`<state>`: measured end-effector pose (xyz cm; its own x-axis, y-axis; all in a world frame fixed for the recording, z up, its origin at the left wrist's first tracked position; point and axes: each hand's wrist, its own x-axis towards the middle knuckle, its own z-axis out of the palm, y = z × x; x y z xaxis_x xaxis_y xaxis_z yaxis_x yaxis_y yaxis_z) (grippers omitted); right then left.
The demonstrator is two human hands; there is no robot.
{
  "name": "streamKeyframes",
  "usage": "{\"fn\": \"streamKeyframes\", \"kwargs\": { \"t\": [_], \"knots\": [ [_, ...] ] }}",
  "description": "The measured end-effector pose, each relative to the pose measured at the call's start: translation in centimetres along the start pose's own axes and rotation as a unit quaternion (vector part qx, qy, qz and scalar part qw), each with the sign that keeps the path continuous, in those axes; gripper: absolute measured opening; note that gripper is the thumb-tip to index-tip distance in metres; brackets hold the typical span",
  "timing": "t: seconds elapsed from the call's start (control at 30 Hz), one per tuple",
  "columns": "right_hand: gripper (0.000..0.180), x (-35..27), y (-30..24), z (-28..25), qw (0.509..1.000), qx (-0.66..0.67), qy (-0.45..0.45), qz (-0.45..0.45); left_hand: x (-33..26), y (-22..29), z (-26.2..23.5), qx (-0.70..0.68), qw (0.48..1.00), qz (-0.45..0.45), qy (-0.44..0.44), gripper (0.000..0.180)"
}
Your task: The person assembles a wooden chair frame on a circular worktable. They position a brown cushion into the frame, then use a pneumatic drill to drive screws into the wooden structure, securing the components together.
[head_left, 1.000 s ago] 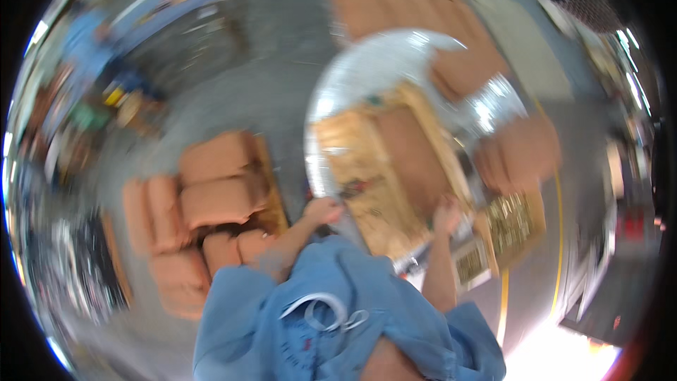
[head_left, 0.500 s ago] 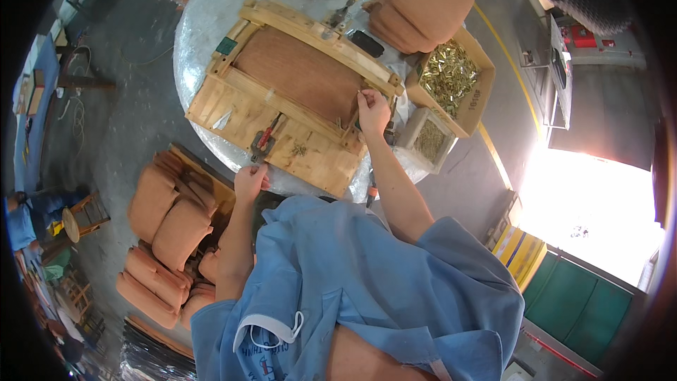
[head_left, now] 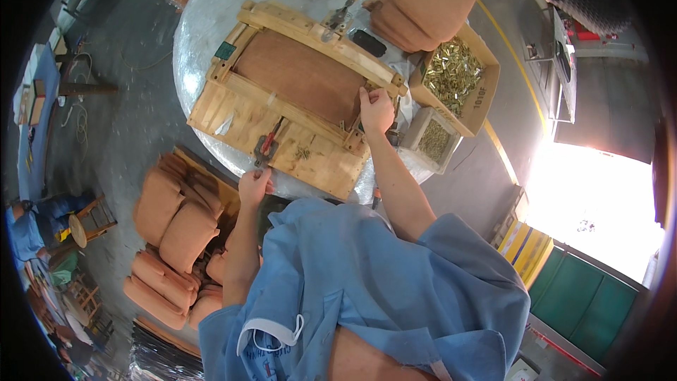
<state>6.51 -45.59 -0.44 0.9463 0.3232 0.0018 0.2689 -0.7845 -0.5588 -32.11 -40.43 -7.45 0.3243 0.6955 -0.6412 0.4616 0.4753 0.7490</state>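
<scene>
Left hand has slid down off the pliers, fingers curled at the desk edge; right hand stays pressed, fingers together, on the frame

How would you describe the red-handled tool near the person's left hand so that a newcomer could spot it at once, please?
Start at the round table wrapped in shiny plastic film and find the pale wooden seat frame lying on it. On the frame's near board, just beyond the left hand, lies the small red-handled metal tool. Its red grips are the only red on the frame.
</scene>
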Motion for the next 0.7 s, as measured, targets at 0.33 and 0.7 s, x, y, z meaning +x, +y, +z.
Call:
{"fn": "streamKeyframes", "kwargs": {
  "t": [0.33, 0.7],
  "knots": [
    [0.022, -0.1, 0.6, 1.6, 0.999, -0.025, 0.018, -0.011, -0.1, 0.6, -0.1, 0.037, 0.999, 0.005, -0.001, 0.044],
    [0.022, -6.7, 1.3, -2.9, 0.976, -0.026, -0.082, -0.202, 0.1, -0.1, -0.2, 0.017, 1.0, 0.014, -0.016, 0.045]
  ]
}}
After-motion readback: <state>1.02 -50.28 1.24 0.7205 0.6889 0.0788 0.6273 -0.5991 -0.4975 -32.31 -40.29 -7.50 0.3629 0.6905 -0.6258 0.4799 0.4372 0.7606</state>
